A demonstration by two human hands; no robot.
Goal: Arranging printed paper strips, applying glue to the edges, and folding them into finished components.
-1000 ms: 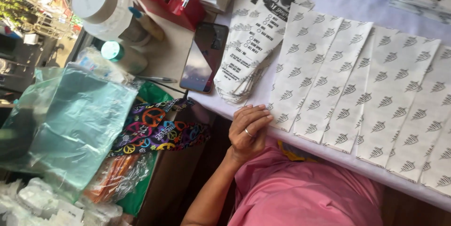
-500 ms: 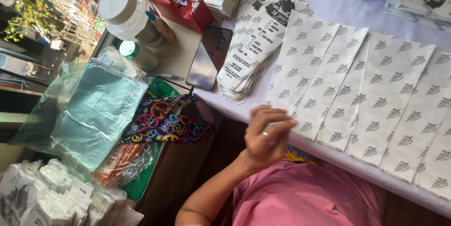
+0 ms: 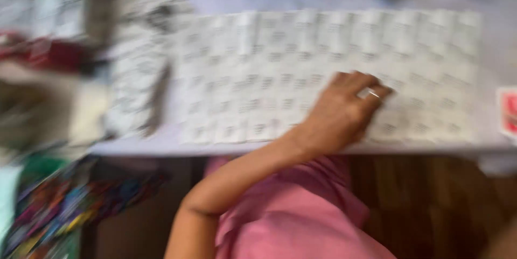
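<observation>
The picture is heavily blurred by motion, so fine detail is lost. One hand [image 3: 344,111] of the person shows, on a bare forearm [image 3: 242,175] with no sleeve, watch or bracelet visible along it. Which hand it is cannot be told for sure; it enters from the lower left. A pale, silvery ring [image 3: 369,93] sits on one of the fingers [image 3: 377,95], catching the light as a small bright band. Below the arm the person wears a pink garment [image 3: 291,216], plain in colour, with soft folds across the cloth and no pattern that can be made out.
</observation>
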